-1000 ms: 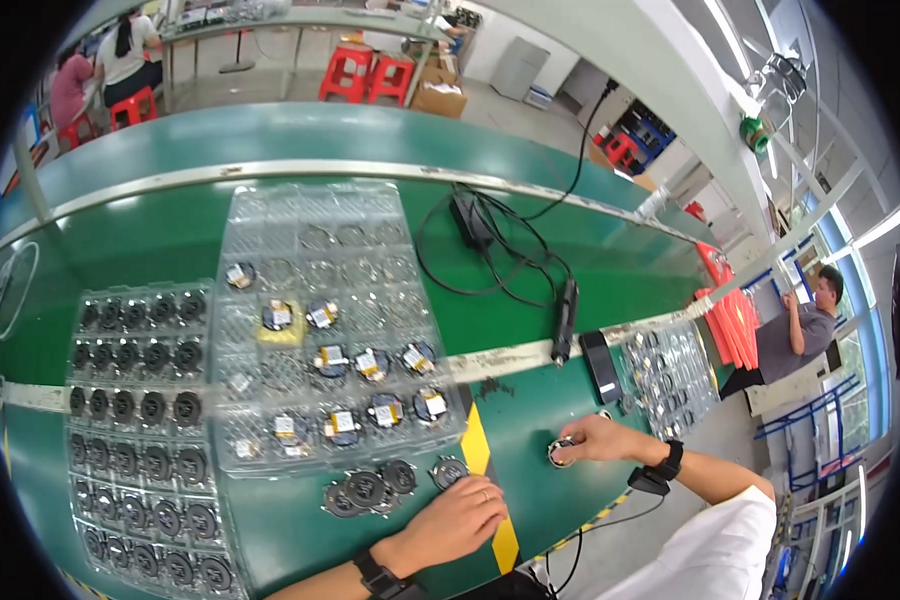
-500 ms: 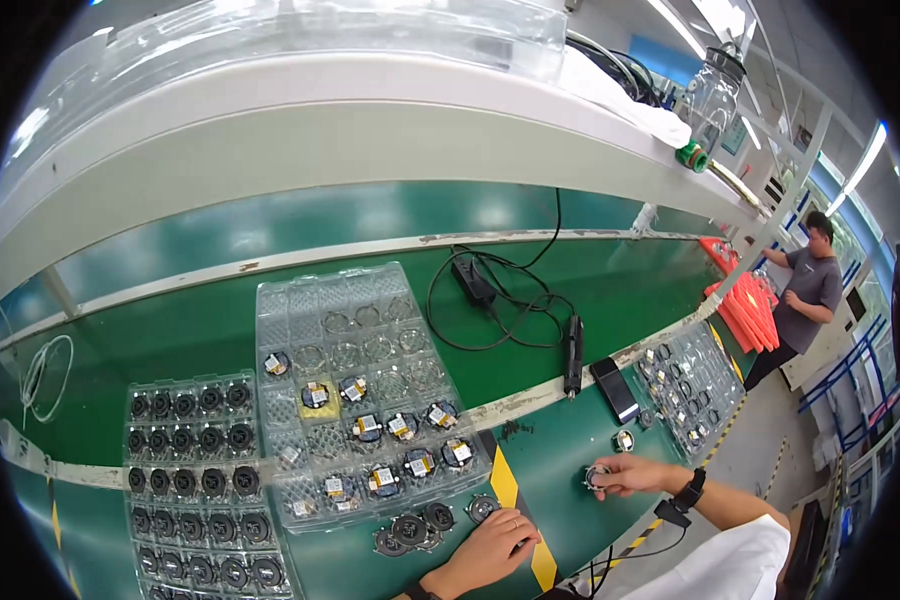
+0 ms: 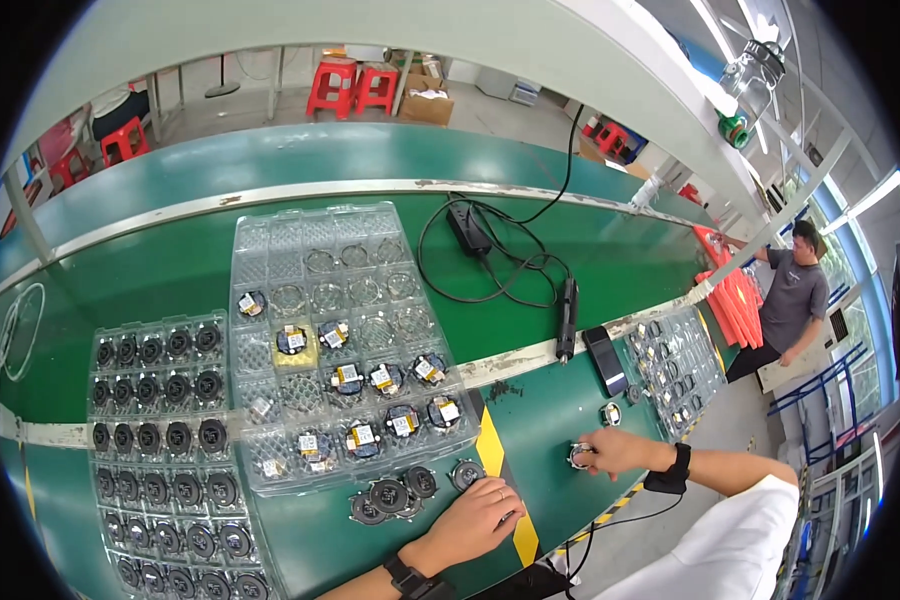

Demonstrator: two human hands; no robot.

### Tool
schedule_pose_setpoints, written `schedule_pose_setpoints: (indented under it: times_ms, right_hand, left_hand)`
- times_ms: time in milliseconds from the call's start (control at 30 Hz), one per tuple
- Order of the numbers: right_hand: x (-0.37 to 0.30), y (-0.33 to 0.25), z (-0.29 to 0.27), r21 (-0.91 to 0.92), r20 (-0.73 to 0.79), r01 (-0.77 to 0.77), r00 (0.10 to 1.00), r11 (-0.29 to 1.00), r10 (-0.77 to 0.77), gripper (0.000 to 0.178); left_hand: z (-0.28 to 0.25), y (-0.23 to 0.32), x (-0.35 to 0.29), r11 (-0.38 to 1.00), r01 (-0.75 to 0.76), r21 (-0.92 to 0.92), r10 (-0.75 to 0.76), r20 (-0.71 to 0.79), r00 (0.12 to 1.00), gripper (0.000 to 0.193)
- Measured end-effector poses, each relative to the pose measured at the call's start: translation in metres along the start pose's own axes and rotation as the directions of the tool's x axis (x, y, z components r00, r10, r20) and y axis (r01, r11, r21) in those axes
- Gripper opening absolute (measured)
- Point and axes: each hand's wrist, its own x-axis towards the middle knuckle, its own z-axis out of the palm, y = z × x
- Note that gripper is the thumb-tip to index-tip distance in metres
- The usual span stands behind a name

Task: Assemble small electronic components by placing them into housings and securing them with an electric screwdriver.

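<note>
My right hand (image 3: 615,452) pinches a round watch-like module (image 3: 577,456) by its edge, just above the green bench. A small round disc with a pale face (image 3: 610,414) lies beyond that hand. My left hand (image 3: 478,518) rests on the bench with curled fingers; whatever is under them, if anything, is hidden. Close by its knuckles sits a round dark module (image 3: 466,474), and a cluster of black round modules (image 3: 390,494) lies to its left. Behind these, a large clear blister tray (image 3: 270,385) carries several modules with yellow-and-white labels and several bare rings.
At left stands a clear tray of black round parts (image 3: 178,436). A black cable with a power strip (image 3: 467,228) and a dark pen-shaped tool (image 3: 567,318) lie behind. A phone (image 3: 605,362) and another parts tray (image 3: 670,375) are at right. A co-worker (image 3: 795,290) stands beyond.
The head view has shifted, so the bench items appear higher and farther left, and stools show below the shelf. My right hand still holds the module. The co-worker's near arm has lowered.
</note>
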Motion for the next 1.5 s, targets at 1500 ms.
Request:
schedule_pose_setpoints:
  times_ms: [1500]
  right_hand:
    - [0.015, -0.046, 0.057, 0.707, 0.58, -0.285, 0.758, 0.648, -0.3, 0.013]
  left_hand:
    - [0.001, 0.001, 0.0, 0.992, 0.127, -0.001, -0.126, 0.138, 0.982, 0.042]
